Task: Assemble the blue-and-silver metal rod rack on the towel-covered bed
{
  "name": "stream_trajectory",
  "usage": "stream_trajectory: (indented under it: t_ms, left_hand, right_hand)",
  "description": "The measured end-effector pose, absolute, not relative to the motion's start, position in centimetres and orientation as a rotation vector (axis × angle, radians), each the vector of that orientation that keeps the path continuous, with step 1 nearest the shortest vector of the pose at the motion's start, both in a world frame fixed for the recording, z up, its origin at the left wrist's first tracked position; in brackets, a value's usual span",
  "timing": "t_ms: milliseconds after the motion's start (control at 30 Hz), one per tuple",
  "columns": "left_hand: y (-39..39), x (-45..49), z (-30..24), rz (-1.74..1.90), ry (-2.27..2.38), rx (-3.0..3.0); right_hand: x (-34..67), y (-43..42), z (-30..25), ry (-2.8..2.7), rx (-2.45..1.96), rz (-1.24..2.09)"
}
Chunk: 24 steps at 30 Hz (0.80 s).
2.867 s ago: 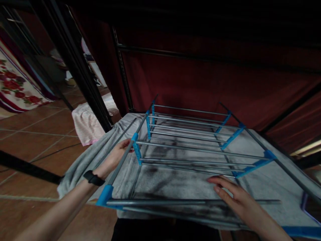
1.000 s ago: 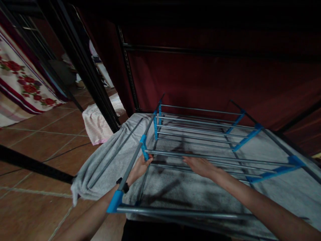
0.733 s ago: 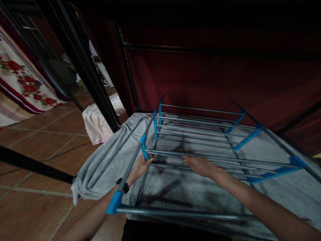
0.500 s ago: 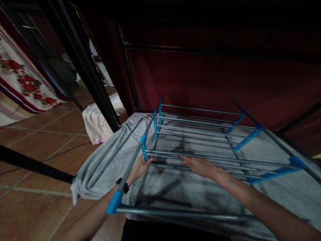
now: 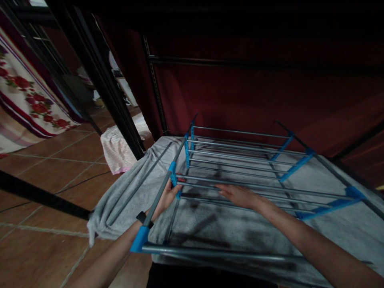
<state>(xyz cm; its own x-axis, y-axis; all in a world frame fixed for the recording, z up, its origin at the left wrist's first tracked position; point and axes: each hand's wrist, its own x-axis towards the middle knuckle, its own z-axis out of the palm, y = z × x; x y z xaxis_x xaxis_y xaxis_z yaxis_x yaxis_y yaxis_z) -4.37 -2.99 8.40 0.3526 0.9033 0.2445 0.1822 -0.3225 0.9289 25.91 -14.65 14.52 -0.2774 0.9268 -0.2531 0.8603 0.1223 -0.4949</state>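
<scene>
A rack of grey metal tubes and blue plastic joints lies on its side on a grey blanket [image 5: 207, 228]. My left hand [image 5: 168, 197] is closed around a blue plastic bracket [image 5: 173, 179] on the rack's left side, thumb and fingers at the rod ends there. My right hand [image 5: 240, 196] is closed on a metal rod [image 5: 204, 186] of the same group, right of the left hand. Its fingertips lie over the rod, and the underside of the grip is hidden. Those rods run across to a blue bracket [image 5: 333, 205] on the right side.
A loose grey tube [image 5: 139, 183] lies on the blanket at left. Black metal posts [image 5: 99, 80] stand at left, with a dark red cloth [image 5: 240, 92] behind the rack. A striped cloth [image 5: 118, 148] hangs beyond, above the tiled floor [image 5: 45, 248].
My left hand has shifted up a little on the blue bracket, its fingers now around the upper rod ends. The right hand stays nearly in place. The view has moved slightly.
</scene>
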Motion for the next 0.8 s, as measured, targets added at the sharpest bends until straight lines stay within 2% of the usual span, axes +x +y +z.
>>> stream_trajectory:
  t_ms: [567, 800]
  left_hand:
    - [-3.3, -4.1, 7.6, 1.010, 1.040, 1.731]
    - [-3.1, -4.2, 8.0, 1.021, 1.043, 1.736]
  right_hand:
    - [25.9, -14.4, 14.2, -2.257, -1.765, 0.843]
    - [23.9, -16.4, 13.6, -2.470, -1.676, 0.209]
